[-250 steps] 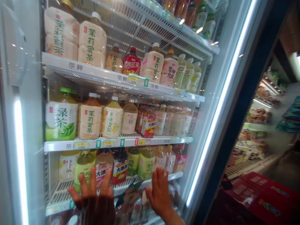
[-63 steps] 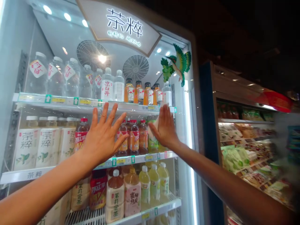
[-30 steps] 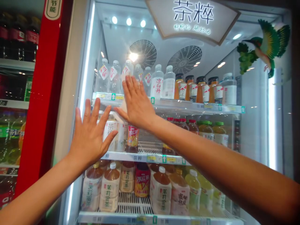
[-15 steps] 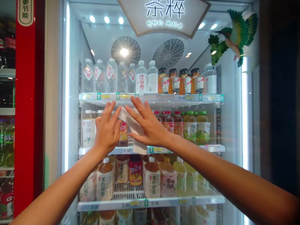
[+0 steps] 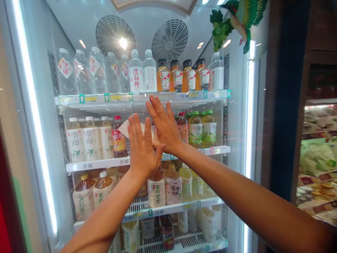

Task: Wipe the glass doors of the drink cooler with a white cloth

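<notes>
My left hand (image 5: 142,147) lies flat with its fingers straight up against the glass door of a drinks cooler. Close beside it, slightly higher, my right hand (image 5: 165,128) is flat too, its fingers stretched out. A thin white sheet (image 5: 124,128), paper or cloth, is under the hands against the glass. One corner sticks out left of my left fingers, and another part shows between the hands. Both palms cover the rest. Behind the glass, a red-labelled tea bottle (image 5: 119,138) stands just left of my left hand.
Shelves behind the glass hold water bottles (image 5: 135,72), amber bottles (image 5: 189,77), white-labelled bottles (image 5: 75,140) and green-capped bottles (image 5: 195,130). A bird decoration (image 5: 243,17) is at the upper right. Lit strips (image 5: 34,116) line the sides. Another display with packaged goods (image 5: 318,158) stands at right.
My view has turned right, so the cooler sits further left. Both hands and the white sheet have moved right across the glass, and my left hand is now closer to my right.
</notes>
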A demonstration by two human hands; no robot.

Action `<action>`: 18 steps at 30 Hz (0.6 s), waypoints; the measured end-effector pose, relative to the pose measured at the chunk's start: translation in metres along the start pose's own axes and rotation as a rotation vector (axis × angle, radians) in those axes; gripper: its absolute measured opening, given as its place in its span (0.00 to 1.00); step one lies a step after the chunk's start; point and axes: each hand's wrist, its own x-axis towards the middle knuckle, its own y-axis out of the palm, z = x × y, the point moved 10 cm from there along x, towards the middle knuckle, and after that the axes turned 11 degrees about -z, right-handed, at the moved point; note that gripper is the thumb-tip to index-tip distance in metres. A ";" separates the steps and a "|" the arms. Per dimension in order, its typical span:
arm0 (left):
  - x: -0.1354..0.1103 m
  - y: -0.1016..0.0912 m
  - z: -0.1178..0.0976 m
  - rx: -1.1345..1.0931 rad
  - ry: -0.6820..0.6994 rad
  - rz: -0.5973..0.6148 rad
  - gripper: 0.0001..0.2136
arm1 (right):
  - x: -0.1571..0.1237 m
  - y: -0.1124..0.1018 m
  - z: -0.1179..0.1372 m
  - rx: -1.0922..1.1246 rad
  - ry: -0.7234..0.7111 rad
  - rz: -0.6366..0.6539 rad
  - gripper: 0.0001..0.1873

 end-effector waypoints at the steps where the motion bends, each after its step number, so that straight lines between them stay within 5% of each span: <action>1: -0.004 0.002 0.006 0.045 0.020 0.031 0.39 | -0.008 -0.004 -0.003 0.000 -0.010 0.006 0.48; 6: -0.030 -0.011 0.030 0.274 0.249 0.250 0.38 | -0.063 -0.015 -0.007 -0.053 -0.116 0.040 0.50; 13: 0.031 -0.011 0.048 0.348 0.193 0.192 0.36 | -0.079 -0.017 -0.002 -0.047 -0.150 0.023 0.50; 18: -0.044 -0.021 0.023 0.293 0.393 0.385 0.38 | -0.078 -0.022 -0.001 -0.007 -0.149 -0.004 0.49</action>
